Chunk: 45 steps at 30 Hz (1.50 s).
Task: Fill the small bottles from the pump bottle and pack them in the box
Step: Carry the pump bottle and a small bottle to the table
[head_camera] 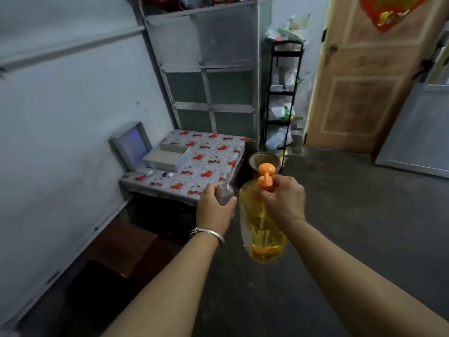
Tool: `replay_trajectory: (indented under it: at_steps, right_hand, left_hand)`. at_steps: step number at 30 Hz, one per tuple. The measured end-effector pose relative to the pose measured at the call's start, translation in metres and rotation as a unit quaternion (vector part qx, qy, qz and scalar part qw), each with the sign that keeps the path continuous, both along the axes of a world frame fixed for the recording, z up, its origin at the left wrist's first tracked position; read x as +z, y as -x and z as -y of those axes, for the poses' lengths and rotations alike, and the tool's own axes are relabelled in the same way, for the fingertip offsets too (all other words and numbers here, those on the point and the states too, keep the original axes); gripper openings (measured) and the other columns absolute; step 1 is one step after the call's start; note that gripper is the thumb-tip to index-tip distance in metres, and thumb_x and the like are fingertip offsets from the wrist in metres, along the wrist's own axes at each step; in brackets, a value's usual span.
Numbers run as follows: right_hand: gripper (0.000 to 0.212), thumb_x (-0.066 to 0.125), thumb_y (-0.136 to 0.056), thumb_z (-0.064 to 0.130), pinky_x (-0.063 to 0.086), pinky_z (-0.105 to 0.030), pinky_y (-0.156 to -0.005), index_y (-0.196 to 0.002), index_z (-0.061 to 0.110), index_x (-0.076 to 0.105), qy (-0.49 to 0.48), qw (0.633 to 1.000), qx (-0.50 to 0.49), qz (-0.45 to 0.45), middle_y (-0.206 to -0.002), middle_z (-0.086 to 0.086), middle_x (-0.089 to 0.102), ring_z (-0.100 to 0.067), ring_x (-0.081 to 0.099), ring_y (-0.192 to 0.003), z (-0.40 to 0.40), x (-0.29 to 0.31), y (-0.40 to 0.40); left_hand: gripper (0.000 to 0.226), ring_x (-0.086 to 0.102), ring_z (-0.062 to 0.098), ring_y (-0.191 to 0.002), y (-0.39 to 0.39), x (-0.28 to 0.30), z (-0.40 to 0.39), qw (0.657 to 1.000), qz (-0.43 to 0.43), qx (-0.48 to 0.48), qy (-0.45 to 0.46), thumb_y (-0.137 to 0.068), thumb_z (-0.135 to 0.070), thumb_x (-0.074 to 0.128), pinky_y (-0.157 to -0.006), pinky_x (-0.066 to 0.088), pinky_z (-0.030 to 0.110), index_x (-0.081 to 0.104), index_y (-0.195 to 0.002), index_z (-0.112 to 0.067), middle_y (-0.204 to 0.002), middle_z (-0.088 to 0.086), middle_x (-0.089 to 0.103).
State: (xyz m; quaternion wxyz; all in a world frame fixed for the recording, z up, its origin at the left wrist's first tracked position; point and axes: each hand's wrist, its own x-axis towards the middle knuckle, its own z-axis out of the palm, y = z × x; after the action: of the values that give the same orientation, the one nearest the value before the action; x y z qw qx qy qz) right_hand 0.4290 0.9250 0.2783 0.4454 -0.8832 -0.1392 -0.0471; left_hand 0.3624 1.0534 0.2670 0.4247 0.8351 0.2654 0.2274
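My right hand (283,199) grips the neck of a large yellow pump bottle (261,229) with an orange pump head (266,175), holding it up in the air. My left hand (215,206) holds a small clear bottle (224,193) with its mouth uncapped, just left of the pump. An open white box (167,156) with its lid propped against the wall lies on the low table (211,164). Small items, maybe caps (167,174), lie near the table's front.
The table has a cherry-print cover and stands against the left wall. A metal cabinet (209,69) and a black shelf rack (283,98) stand behind it. A round pot (263,159) sits on the floor. A wooden door (359,76) is at right.
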Motion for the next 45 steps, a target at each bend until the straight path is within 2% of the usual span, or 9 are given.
replay_trajectory:
  at_steps: [2, 7, 13, 19, 29, 35, 38, 41, 45]
  right_hand:
    - [0.023, 0.071, -0.079, 0.036, 0.045, -0.032, -0.083, -0.091, 0.016, 0.068, -0.004, 1.0, 0.02, -0.001, -0.106, -0.006, 0.06, -0.019, 0.053, -0.095, -0.035, 0.0, -0.023]
    - [0.024, 0.071, -0.08, 0.036, 0.035, -0.026, -0.076, -0.09, 0.015, 0.066, 0.016, 0.997, 0.078, 0.003, -0.107, -0.006, 0.059, -0.017, 0.051, -0.095, -0.119, 0.002, -0.084]
    - [0.024, 0.072, -0.079, 0.034, 0.041, -0.03, -0.081, -0.092, 0.015, 0.066, 0.027, 0.994, 0.105, -0.008, -0.102, -0.002, 0.056, -0.017, 0.05, -0.095, -0.223, -0.003, -0.152]
    - [0.022, 0.073, -0.078, 0.034, 0.036, -0.027, -0.073, -0.077, 0.019, 0.057, 0.021, 0.995, 0.097, -0.023, -0.093, 0.0, 0.054, -0.014, 0.049, -0.085, -0.325, -0.019, -0.217]
    - [0.022, 0.076, -0.076, 0.032, 0.04, -0.029, -0.071, -0.076, 0.016, 0.061, 0.013, 0.997, 0.07, -0.029, -0.089, 0.001, 0.054, -0.015, 0.05, -0.081, -0.465, -0.039, -0.33]
    - [0.023, 0.077, -0.075, 0.03, 0.032, -0.024, -0.069, -0.076, 0.016, 0.059, 0.018, 0.998, 0.066, -0.018, -0.097, -0.002, 0.057, -0.012, 0.046, -0.082, -0.521, -0.053, -0.392]
    - [0.025, 0.077, -0.075, 0.029, 0.032, -0.024, -0.071, -0.075, 0.018, 0.055, 0.028, 0.998, 0.056, -0.01, -0.102, -0.005, 0.06, -0.012, 0.045, -0.085, -0.544, -0.057, -0.414]
    - [0.023, 0.077, -0.075, 0.029, 0.037, -0.025, -0.074, -0.083, 0.014, 0.063, 0.03, 0.999, 0.031, -0.013, -0.107, -0.006, 0.061, -0.013, 0.047, -0.088, -0.565, -0.064, -0.43]
    - [0.023, 0.078, -0.074, 0.029, 0.033, -0.022, -0.074, -0.082, 0.014, 0.063, 0.03, 0.999, -0.024, -0.014, -0.105, -0.004, 0.059, -0.012, 0.045, -0.088, -0.595, -0.077, -0.441]
  left_hand:
    - [0.037, 0.049, 0.011, -0.096, -0.021, 0.003, -0.03, 1.0, -0.009, 0.023, 0.005, -0.079, -0.021, 0.07, -0.079, 0.038, 0.021, 0.052, -0.111, -0.013, -0.113, 0.005, 0.057]
    - [0.037, 0.048, 0.005, -0.088, -0.065, 0.006, -0.099, 0.995, 0.002, 0.089, 0.043, -0.081, -0.021, 0.068, -0.072, 0.037, 0.013, 0.053, -0.114, -0.013, -0.11, 0.002, 0.057]
    - [0.042, 0.053, 0.014, -0.101, -0.125, -0.008, -0.198, 0.991, -0.017, 0.119, 0.051, -0.08, -0.021, 0.069, -0.085, 0.041, 0.021, 0.053, -0.118, -0.013, -0.115, 0.006, 0.058]
    - [0.042, 0.05, 0.01, -0.096, -0.197, -0.021, -0.305, 0.994, -0.018, 0.097, 0.039, -0.079, -0.019, 0.07, -0.08, 0.036, 0.017, 0.053, -0.116, -0.011, -0.113, 0.005, 0.058]
    - [0.037, 0.05, 0.01, -0.089, -0.318, -0.039, -0.442, 0.996, -0.015, 0.077, 0.032, -0.08, -0.013, 0.068, -0.063, 0.034, 0.006, 0.054, -0.113, -0.01, -0.109, 0.007, 0.059]
    - [0.039, 0.047, 0.008, -0.093, -0.387, -0.053, -0.498, 0.997, -0.018, 0.068, 0.043, -0.08, -0.011, 0.068, -0.077, 0.035, 0.014, 0.052, -0.116, -0.011, -0.11, 0.004, 0.057]
    - [0.038, 0.047, 0.009, -0.092, -0.406, -0.061, -0.521, 0.997, -0.027, 0.055, 0.05, -0.08, -0.011, 0.068, -0.077, 0.034, 0.013, 0.053, -0.115, -0.009, -0.108, 0.005, 0.056]
    - [0.038, 0.046, 0.008, -0.092, -0.425, -0.069, -0.545, 0.997, -0.047, 0.024, 0.051, -0.081, -0.013, 0.067, -0.076, 0.034, 0.013, 0.052, -0.116, -0.01, -0.107, 0.003, 0.055]
    - [0.041, 0.05, 0.011, -0.096, -0.455, -0.082, -0.588, 0.995, -0.062, -0.041, 0.062, -0.081, -0.016, 0.067, -0.08, 0.037, 0.018, 0.051, -0.119, -0.013, -0.111, 0.002, 0.058]
